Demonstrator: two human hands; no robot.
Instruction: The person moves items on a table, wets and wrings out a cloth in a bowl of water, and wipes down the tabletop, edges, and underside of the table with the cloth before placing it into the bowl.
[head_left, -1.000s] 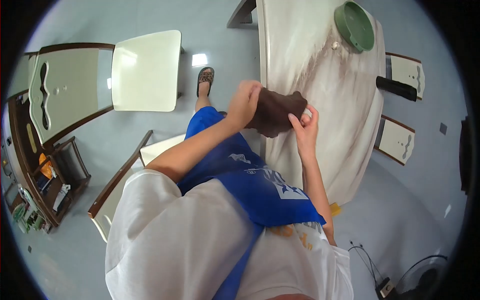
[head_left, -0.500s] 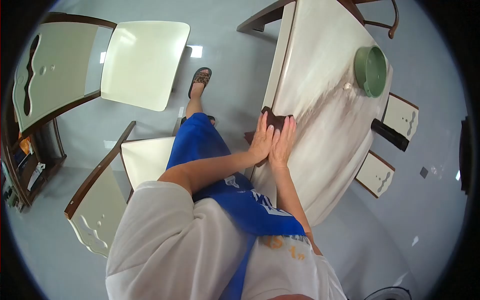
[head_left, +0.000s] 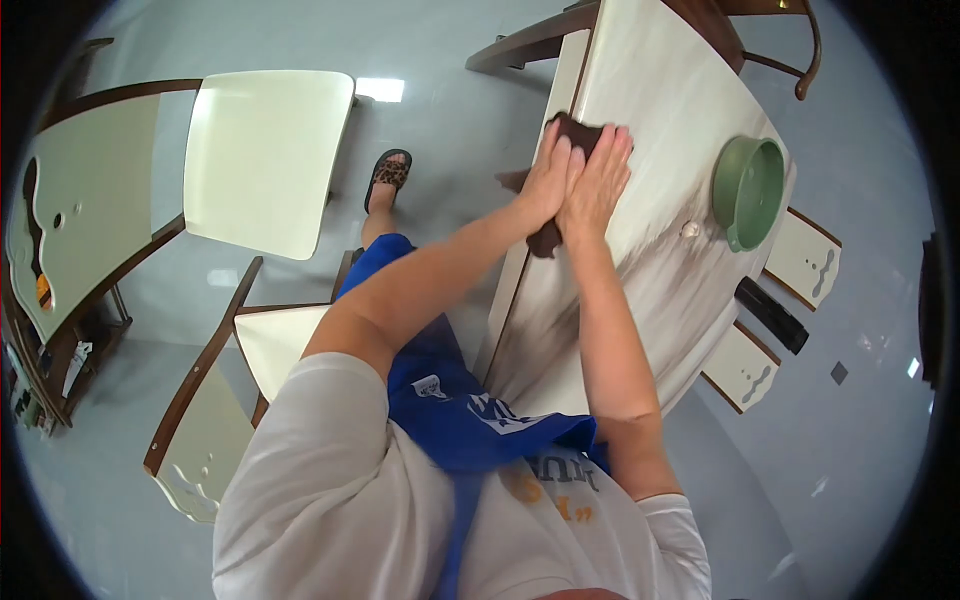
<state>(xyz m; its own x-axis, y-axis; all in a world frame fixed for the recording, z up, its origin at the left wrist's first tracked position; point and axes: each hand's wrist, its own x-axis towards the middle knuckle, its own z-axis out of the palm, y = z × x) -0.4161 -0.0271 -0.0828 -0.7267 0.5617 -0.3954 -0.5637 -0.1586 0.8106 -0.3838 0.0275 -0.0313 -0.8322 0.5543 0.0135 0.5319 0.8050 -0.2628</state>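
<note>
Seems to be in mid-rub at the desk's (head_left: 665, 95) near long edge: presses a brown cloth (head_left: 579, 128) down with left hand (head_left: 547, 188) and right hand (head_left: 592, 192) side by side, fingers (head_left: 608, 155) straight, laid flat over it rather than curled round it. Next, probably calls for even pressure along that edge, well away from the green bowl (head_left: 731, 190) by the far edge.

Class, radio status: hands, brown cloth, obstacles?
Left hand, right hand flat on brown cloth. Cloth rumpled at pale, streaked table's edge. Round green basin apart from hands.
</note>
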